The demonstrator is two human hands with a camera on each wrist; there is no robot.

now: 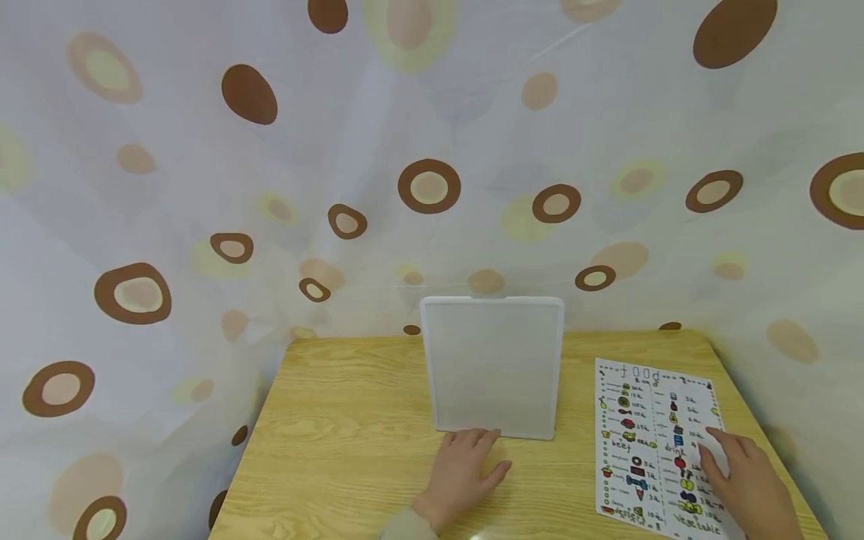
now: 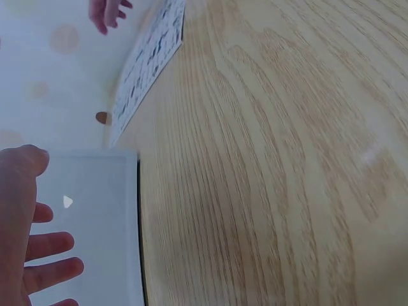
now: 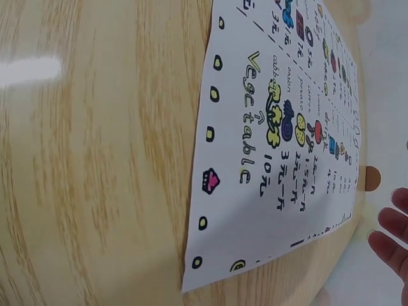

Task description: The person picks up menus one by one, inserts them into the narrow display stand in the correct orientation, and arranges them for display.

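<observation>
Wooden table (image 1: 351, 442) against a dotted curtain (image 1: 202, 187). Left hand (image 1: 466, 469) lies flat, fingers relaxed, tips touching the foot of an upright frosted plastic board (image 1: 493, 367), probably steadying it. Right hand (image 1: 742, 476) rests with straight fingers on a hand-drawn food menu sheet (image 1: 648, 442) to the right, seemingly holding it down. Only the right wrist view makes the heading "Vegetable" easy to read

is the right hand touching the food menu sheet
Touching: in the head view the right hand lies flat on the menu sheet, fingers spread over its printed pictures, no gap visible.
</observation>
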